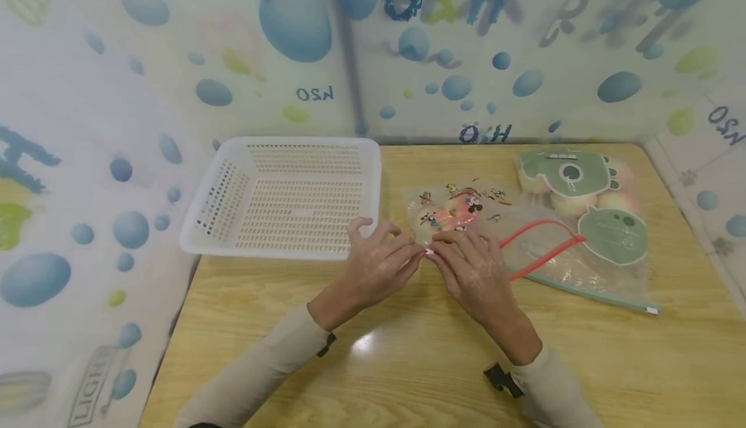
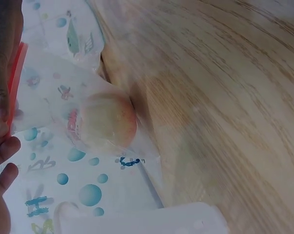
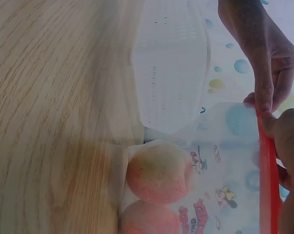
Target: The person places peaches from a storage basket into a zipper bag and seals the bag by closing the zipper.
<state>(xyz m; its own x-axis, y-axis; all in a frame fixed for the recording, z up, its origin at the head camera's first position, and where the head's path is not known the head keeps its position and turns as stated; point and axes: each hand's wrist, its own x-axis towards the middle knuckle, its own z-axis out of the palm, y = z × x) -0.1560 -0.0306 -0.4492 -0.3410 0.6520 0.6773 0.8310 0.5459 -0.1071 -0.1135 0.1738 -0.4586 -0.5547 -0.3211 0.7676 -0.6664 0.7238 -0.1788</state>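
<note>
A clear zip bag with cartoon prints and a red zip strip stands in front of both hands. Inside it, low down, are round yellow-and-pink fruits. My left hand pinches one end of the strip, around a small white piece, with some fingers raised off it. Right beside it, my right hand grips the same strip between thumb and fingers. The fingertips of the two hands nearly meet there. In the right wrist view, the strip runs down past the right hand.
Left of the bag, a white perforated basket stands on the wooden table. At the right lies another clear bag with green cartoon prints, a green zip edge and several round fruits inside. A patterned wall covering rises behind the table.
</note>
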